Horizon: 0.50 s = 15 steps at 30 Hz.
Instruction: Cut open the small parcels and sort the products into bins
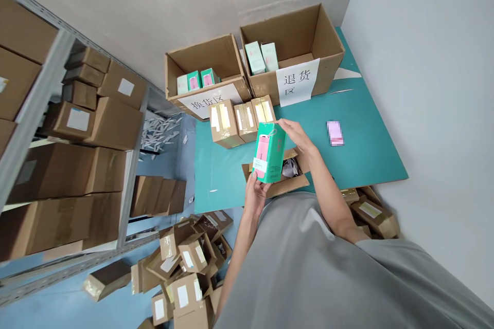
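Note:
A green product box point(275, 157) with a pink bottle-shaped item pictured on its front is held up between my two hands. My left hand point(256, 193) grips its lower end, thumb on the front face. At the top far corner, my right hand point(295, 134) holds the box with bent fingers. Below it an opened cardboard carton point(287, 185) lies on the table, flaps spread, with crumpled packing paper point(290, 167) inside. Three small taped cartons point(225, 126) stand just behind the green box.
Two large labelled cardboard boxes, a left one point(208, 54) and a right one point(328, 69), hold green product boxes at the back of the teal table point(366, 133). A blurred pink item point(335, 133) lies at right. Shelves of cartons point(111, 128) and a floor pile point(185, 262) are left.

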### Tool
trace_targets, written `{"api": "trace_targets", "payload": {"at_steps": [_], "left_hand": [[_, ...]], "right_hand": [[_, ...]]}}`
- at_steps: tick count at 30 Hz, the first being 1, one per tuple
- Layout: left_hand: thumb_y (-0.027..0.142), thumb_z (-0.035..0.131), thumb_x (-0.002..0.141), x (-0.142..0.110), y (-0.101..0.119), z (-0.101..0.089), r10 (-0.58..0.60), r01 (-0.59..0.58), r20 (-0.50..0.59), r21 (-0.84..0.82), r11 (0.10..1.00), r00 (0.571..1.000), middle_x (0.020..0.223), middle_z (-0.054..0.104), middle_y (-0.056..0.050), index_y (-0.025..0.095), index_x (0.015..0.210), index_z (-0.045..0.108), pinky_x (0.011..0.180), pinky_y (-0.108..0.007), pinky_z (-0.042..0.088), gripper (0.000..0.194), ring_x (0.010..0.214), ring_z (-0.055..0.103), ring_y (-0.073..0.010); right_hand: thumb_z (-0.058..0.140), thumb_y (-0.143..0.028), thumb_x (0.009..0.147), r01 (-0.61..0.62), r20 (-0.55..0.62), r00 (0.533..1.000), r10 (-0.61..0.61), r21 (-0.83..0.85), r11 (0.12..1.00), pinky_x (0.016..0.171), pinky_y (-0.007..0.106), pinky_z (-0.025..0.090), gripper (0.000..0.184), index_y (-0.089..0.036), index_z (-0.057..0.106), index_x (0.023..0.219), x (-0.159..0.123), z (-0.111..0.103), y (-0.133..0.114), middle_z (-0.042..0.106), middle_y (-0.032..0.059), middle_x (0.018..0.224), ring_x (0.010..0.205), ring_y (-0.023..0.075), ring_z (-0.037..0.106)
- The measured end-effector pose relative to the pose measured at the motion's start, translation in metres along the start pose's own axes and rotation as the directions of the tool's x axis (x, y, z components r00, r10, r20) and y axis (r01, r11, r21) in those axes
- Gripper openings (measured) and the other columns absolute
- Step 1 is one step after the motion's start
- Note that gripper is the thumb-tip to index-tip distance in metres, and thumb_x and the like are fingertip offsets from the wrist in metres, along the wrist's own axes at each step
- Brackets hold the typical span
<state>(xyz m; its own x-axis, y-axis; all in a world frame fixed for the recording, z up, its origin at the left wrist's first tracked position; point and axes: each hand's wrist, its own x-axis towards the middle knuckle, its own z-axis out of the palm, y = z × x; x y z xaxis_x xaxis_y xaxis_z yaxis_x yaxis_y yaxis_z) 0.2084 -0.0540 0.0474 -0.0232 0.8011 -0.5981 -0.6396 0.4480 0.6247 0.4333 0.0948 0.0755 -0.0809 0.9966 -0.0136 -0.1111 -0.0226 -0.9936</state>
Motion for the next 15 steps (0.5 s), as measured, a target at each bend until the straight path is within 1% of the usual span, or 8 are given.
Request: {"api": "trace_targets", "payload": {"at_steps": [1, 3, 5, 7, 10, 11, 13, 15], "left_hand": [[0.047, 0.093, 0.094, 0.001, 0.002, 0.0, -0.056, 0.056, -0.004, -0.039, 0.998, 0.998, 0.115, 0.087, -0.006, 0.022, 0.122, 0.078, 0.093, -0.028, 0.068, 0.04, 0.102, 0.084, -0.0202], [0.044, 0.081, 0.104, 0.004, 0.006, 0.001, -0.147, 0.146, -0.003, -0.097, 0.985, 0.989, 0.115, 0.088, -0.006, 0.021, 0.122, 0.079, 0.093, -0.027, 0.068, 0.029, 0.105, 0.084, -0.0199], [0.042, 0.079, 0.106, 0.005, 0.009, 0.002, -0.169, 0.169, 0.012, -0.095, 0.981, 0.986, 0.113, 0.088, -0.007, 0.02, 0.12, 0.079, 0.093, -0.027, 0.068, 0.026, 0.103, 0.084, -0.0195], [0.043, 0.085, 0.101, 0.006, 0.01, 0.004, -0.109, 0.111, 0.046, -0.045, 0.993, 0.993, 0.117, 0.087, -0.008, 0.02, 0.123, 0.079, 0.095, -0.027, 0.066, 0.033, 0.105, 0.084, -0.0201], [0.04, 0.102, 0.083, 0.005, 0.006, 0.008, 0.05, -0.053, 0.098, 0.026, 0.998, 0.994, 0.128, 0.085, -0.007, 0.024, 0.133, 0.077, 0.104, -0.029, 0.062, 0.058, 0.114, 0.082, -0.0208], [0.037, 0.107, 0.076, 0.004, 0.003, 0.008, 0.091, -0.097, 0.102, 0.047, 0.994, 0.991, 0.128, 0.085, -0.006, 0.026, 0.133, 0.076, 0.106, -0.03, 0.061, 0.065, 0.116, 0.081, -0.0207], [0.03, 0.111, 0.067, 0.003, -0.001, 0.009, 0.133, -0.141, 0.086, 0.094, 0.986, 0.987, 0.121, 0.086, -0.004, 0.027, 0.128, 0.076, 0.107, -0.031, 0.06, 0.07, 0.114, 0.081, -0.0207], [0.028, 0.111, 0.065, 0.002, -0.005, 0.008, 0.136, -0.142, 0.062, 0.123, 0.982, 0.989, 0.115, 0.086, -0.003, 0.027, 0.124, 0.075, 0.105, -0.032, 0.06, 0.069, 0.111, 0.082, -0.021]], "right_hand": [[0.075, -0.093, 0.088, -0.01, 0.002, 1.0, 0.01, 0.044, 0.999, 0.112, 0.045, 0.058, 0.071, -0.025, 0.086, 0.106, -0.001, -0.001, -0.001, 0.086, 0.0074, 0.122, 0.123, 0.0317, 0.075], [0.084, -0.089, 0.082, -0.042, -0.002, 0.999, 0.042, 0.12, 0.992, 0.1, 0.041, 0.063, 0.066, -0.027, 0.084, 0.104, -0.003, -0.001, 0.0, 0.086, 0.0046, 0.114, 0.112, 0.0287, 0.077], [0.091, -0.084, 0.076, -0.054, -0.054, 0.997, 0.063, 0.149, 0.987, 0.085, 0.036, 0.064, 0.063, -0.027, 0.082, 0.1, -0.004, 0.0, 0.003, 0.084, 0.0027, 0.103, 0.099, 0.0258, 0.076], [0.092, -0.083, 0.074, -0.035, -0.143, 0.988, 0.054, 0.133, 0.99, 0.076, 0.034, 0.062, 0.061, -0.026, 0.081, 0.096, -0.003, 0.0, 0.009, 0.082, 0.0023, 0.095, 0.091, 0.0243, 0.075], [0.093, -0.082, 0.074, 0.0, -0.233, 0.972, 0.019, 0.082, 0.997, 0.079, 0.036, 0.063, 0.061, -0.025, 0.08, 0.094, -0.002, -0.001, 0.018, 0.083, 0.0041, 0.096, 0.093, 0.0251, 0.075], [0.093, -0.082, 0.074, 0.005, -0.238, 0.971, 0.013, 0.074, 0.997, 0.082, 0.037, 0.064, 0.061, -0.025, 0.08, 0.094, -0.001, -0.002, 0.02, 0.083, 0.0048, 0.098, 0.095, 0.0257, 0.076], [0.093, -0.082, 0.074, 0.007, -0.229, 0.973, 0.01, 0.072, 0.997, 0.088, 0.04, 0.065, 0.062, -0.025, 0.08, 0.094, -0.001, -0.002, 0.023, 0.084, 0.0058, 0.101, 0.099, 0.0268, 0.077], [0.092, -0.083, 0.075, 0.004, -0.205, 0.979, 0.011, 0.075, 0.997, 0.092, 0.041, 0.065, 0.062, -0.025, 0.08, 0.095, -0.002, -0.002, 0.024, 0.084, 0.0063, 0.104, 0.102, 0.0277, 0.077]]}}
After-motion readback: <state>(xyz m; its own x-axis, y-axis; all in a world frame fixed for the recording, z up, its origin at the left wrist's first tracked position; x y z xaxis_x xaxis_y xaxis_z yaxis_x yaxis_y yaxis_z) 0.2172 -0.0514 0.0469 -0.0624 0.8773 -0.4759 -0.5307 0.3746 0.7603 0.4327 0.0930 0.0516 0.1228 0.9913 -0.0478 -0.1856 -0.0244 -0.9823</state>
